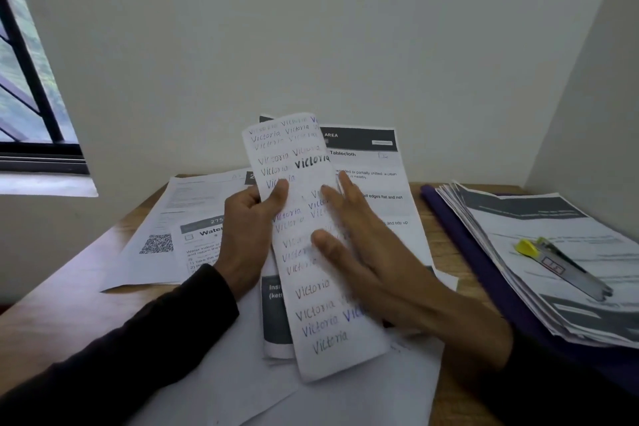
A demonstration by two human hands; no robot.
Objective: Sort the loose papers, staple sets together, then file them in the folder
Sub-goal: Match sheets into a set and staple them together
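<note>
The person sat at a wooden bench [86, 273] set into a corner, pale walls behind and to the right, a barred window [31, 107] off the far left corner. Both arms wore dark sleeves.

The left hand [247, 235] held a long, narrow strip of folded paper [311, 252] raised above the middle of the bench, thumb curled over its front face and the other fingers wrapped behind its left edge. The strip was covered in one handwritten word repeated in black, blue and purple ink. The right hand [363, 252] lay flat against the strip's right side, fingers straight and slightly spread, blurred. The two hands stood close together, meeting on the same strip.

Behind the strip a printed sheet [373, 183] with a dark header band stood partly raised; I could not tell which hand, if either, carried it. Loose printed pages [166, 232] lay fanned over the far left part of the bench, one bearing a square code. Blank white sheets [242, 373] lay along the near edge, under the forearms.

Along the right edge a purple folder [484, 273] lay open, with a thick stack of printed papers [518, 228] resting on it. On top of that stack lay a grey stapler [567, 270] with a yellow end, well apart from both hands.
</note>
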